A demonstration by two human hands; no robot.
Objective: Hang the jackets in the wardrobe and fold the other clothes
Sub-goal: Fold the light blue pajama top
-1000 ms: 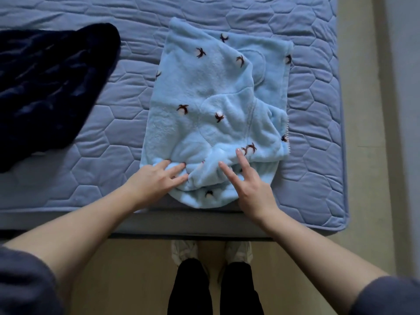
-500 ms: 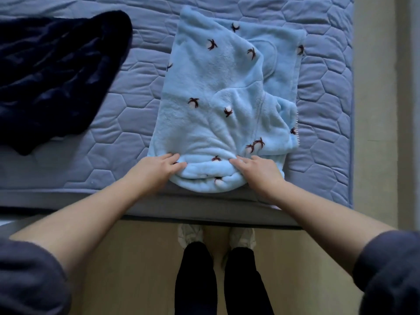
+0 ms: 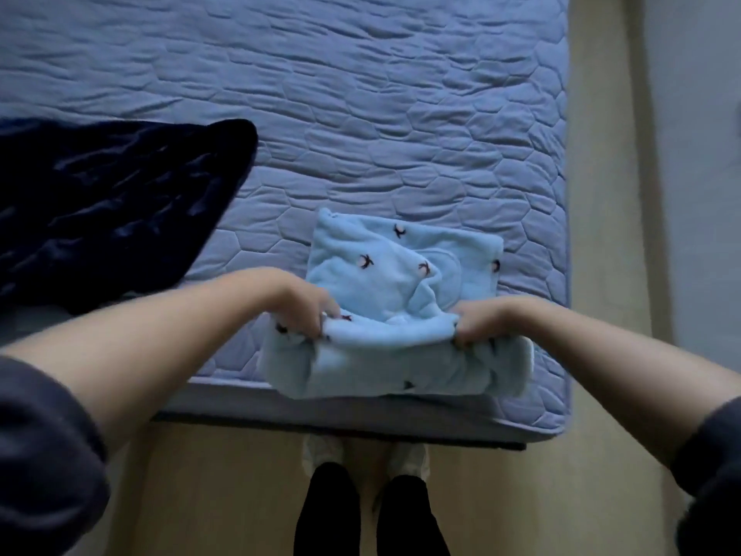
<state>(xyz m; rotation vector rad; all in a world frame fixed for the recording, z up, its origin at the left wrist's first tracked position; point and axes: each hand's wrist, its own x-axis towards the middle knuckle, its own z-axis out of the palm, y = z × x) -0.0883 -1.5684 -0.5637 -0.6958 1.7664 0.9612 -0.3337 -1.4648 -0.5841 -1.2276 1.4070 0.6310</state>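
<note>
Pale-blue fleece dotted with small dark bird-like marks fills the centre of this view from above: a fleece garment [image 3: 401, 274] lies near the lower edge of a quilted blue mattress [image 3: 361, 114], its near end reaching just over that edge. The person's left hand [image 3: 302, 311] and right hand [image 3: 477, 326] are set apart at either side of the garment's near fold, fingers curled into the cloth — each hand grips a bunched edge raised off the layer below. The far half lies flat and squared off, with a rounded patch, perhaps a pocket or collar, showing at its middle right.

Judged from how things lie, the folding of this piece is well under way but not finished. The sides look turned in to make a narrow block, and the fold in hand appears to be one of the last, to be carried over the far half and pressed flat. The cloth is soft and thick, so the bundle may spring open unless smoothed.

More is left. At the left of the frame a dark garment [image 3: 112, 206], navy and plush, lies spread and loose on the mattress — not folded, and whether it is a jacket for hanging cannot be told. No wardrobe or hanger is in view, so that part of the job cannot be judged. Below, the person's shoes [image 3: 322, 455] stand on a tan floor [image 3: 224, 495]; dark sleeves [image 3: 40, 455] fill the lower corners.
</note>
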